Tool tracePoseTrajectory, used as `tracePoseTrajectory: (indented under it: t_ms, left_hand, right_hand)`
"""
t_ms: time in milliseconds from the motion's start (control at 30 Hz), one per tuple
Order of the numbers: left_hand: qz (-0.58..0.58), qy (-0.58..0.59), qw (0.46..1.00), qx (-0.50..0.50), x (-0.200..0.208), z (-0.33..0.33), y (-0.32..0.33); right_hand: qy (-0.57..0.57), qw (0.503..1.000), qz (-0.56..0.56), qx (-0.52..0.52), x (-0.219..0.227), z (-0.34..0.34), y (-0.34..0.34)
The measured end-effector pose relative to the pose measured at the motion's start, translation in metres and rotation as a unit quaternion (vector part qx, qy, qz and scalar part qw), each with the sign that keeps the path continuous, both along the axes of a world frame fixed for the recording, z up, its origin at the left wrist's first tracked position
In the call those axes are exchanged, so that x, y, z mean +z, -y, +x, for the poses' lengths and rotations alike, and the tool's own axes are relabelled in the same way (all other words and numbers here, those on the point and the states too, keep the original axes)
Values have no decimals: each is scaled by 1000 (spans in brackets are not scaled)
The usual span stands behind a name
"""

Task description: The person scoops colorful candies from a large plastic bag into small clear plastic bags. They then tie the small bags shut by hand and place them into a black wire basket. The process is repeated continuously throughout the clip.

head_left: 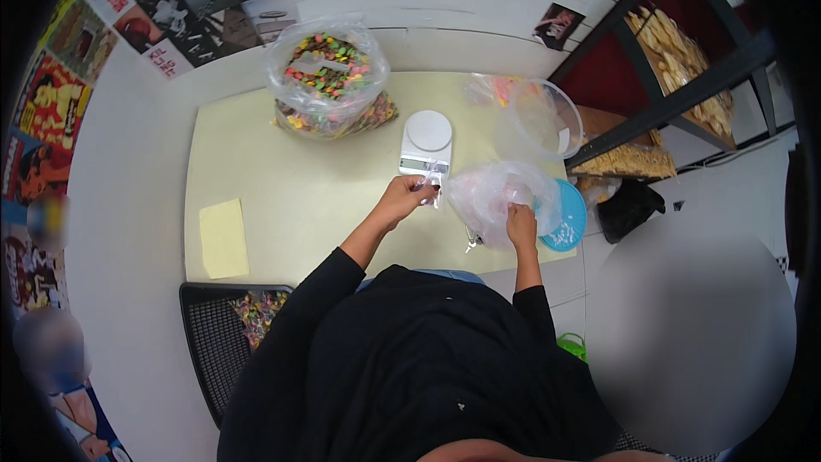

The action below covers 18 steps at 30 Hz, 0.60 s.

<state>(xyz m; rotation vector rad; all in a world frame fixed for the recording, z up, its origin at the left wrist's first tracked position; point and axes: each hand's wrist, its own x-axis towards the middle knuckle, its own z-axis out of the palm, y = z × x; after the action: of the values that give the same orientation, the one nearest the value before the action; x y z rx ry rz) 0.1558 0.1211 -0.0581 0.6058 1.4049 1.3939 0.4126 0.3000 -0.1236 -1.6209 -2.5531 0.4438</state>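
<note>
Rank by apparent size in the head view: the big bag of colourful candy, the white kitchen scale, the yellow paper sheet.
1. big bag of colourful candy
2. yellow paper sheet
3. white kitchen scale, close to the sheet in size, so unsure.

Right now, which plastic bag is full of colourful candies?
The big clear bag at the table's far edge, beyond the scale. The crumpled bag under the right hand looks nearly empty.

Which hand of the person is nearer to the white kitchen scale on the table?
The left hand. It holds a small clear bag just below the white kitchen scale, almost touching its front edge. The right hand is farther to the right and lower, at the big crumpled plastic bag.
</note>
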Motion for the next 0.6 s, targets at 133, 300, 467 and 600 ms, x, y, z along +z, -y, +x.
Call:
tracePoseTrajectory:
  t_ms: [133, 300, 467, 600]
  left_hand:
    - [32, -11, 999, 36, 2, -15, 17]
    - [35, -138, 990, -10, 18, -4, 23]
    - [-15, -203, 978, -46, 46, 5, 38]
    - [14, -137, 990, -3, 48, -5, 56]
  right_hand:
    - [-81, 991, 104, 26, 33, -26, 18]
    - [-361, 905, -93, 207, 98, -81, 50]
    - [-336, 862, -187, 330, 133, -119, 81]
    - [-315, 868, -225, 313, 141, -130, 85]
